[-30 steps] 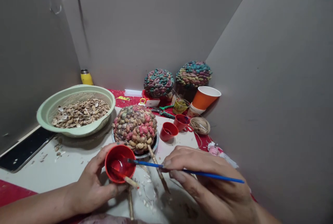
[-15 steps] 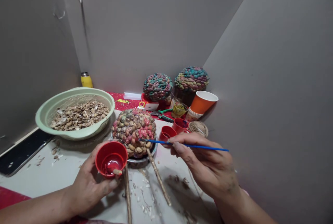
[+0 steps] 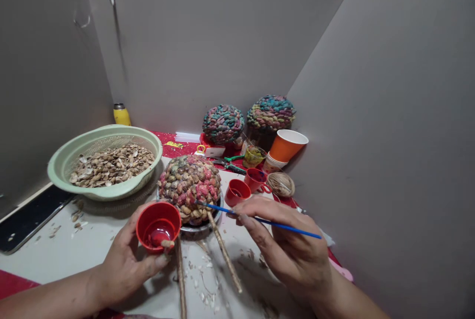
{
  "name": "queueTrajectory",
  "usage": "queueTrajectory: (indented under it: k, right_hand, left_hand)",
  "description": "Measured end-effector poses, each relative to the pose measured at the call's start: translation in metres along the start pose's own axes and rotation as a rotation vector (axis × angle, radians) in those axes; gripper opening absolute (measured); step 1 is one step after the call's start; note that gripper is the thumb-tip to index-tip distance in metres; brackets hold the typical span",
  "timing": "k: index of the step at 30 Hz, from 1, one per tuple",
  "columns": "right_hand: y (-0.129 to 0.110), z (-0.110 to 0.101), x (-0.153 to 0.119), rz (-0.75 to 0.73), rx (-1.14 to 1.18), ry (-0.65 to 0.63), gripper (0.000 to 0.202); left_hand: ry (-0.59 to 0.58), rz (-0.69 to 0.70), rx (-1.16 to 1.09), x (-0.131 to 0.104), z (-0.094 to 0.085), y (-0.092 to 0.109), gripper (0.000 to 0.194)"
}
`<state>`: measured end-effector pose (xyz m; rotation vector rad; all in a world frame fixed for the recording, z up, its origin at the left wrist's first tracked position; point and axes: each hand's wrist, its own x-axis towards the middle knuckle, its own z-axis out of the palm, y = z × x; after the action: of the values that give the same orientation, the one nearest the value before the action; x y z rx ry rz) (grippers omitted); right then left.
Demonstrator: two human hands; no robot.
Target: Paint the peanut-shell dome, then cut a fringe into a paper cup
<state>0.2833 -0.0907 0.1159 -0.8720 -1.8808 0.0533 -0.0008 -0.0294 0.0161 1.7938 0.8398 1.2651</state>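
My left hand (image 3: 124, 259) is closed around a small red cup (image 3: 159, 227) with dark red liquid in it, tilted toward me. Between the fingers of my right hand (image 3: 285, 240) is a thin blue paintbrush (image 3: 256, 219). Its dark tip meets the side of a dome (image 3: 190, 185) covered in nut shells, some painted pink and red, others bare brown. The dome rests on a round metal dish (image 3: 218, 215). Two sticks, one of them a brown stick (image 3: 224, 252), stretch from the dome toward me.
A green colander (image 3: 59, 170) of shells stands left beside a black phone (image 3: 29, 222). Behind are two painted domes (image 3: 223, 123), an orange paper cup (image 3: 284, 148), a twine ball (image 3: 281, 184), pliers (image 3: 232, 163) and two more red cups (image 3: 237, 191). Shell scraps litter the white table (image 3: 92, 240).
My right hand has lowered slightly, tilting the brush handle downward, and the tip has shifted a little left on the dome. My left hand keeps the cup in place.
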Motion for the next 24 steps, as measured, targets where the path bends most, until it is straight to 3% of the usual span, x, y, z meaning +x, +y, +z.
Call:
queueTrajectory:
  k: [13,20,24]
  right_hand:
    - [0.001,0.002,-0.001,-0.142,-0.05,-0.045,0.034]
    - [-0.008,-0.004,0.001,-0.082,0.008,-0.138,0.033]
    - [-0.007,-0.012,-0.003,-0.037,0.035,-0.111,0.033]
  left_hand:
    - [-0.025,-0.083,0.004,-0.001,0.0,0.003,0.07]
    - [-0.023,-0.08,0.022,0.001,0.001,0.004,0.071]
    - [-0.027,-0.076,0.053,0.001,0.001,0.005,0.069]
